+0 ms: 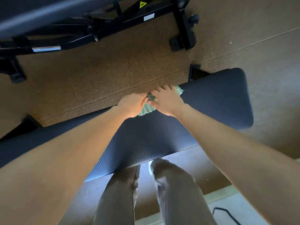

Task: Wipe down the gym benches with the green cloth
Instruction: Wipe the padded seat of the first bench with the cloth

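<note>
Step in hand: wiping the far edge of flat bench pad (211, 103), approx. mid-length. Position: green cloth (145, 110) lies on the pad at that edge, under both hands.

Grip: left hand (131, 104) has fingers curled, gripping the bunched part. The right hand (168, 101) has fingers fairly straight, pressing the cloth flat, no clasp.

Next move, prob.: draw cloth along pad w/ even pressure. The second bench (97, 30) beyond is likely still to do.

Cloth: pale green, waffle-textured, crumpled betw. hands.
</note>
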